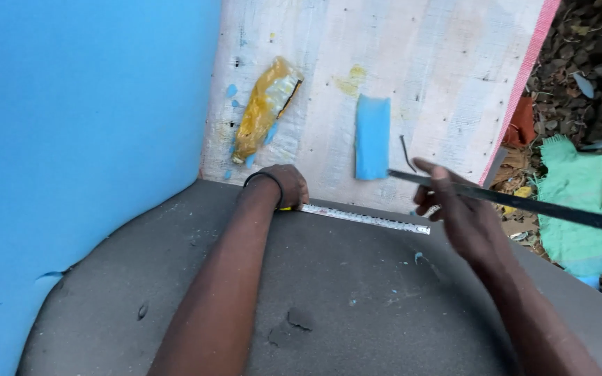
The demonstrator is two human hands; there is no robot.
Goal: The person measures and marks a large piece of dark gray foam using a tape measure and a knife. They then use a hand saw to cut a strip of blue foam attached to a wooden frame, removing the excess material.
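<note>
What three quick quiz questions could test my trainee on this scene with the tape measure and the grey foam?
1. True or false: the left hand presses the tape measure onto the grey foam slab.
2. What does the right hand hold? A) long dark metal strip B) hammer C) paintbrush
3. Fill in: the small blue foam offcut lies on the white ____.

Key
1. True.
2. A: the long dark metal strip runs out to the right.
3. Sheet: the white woven sheet, which also bears the yellow plastic packet.
</note>
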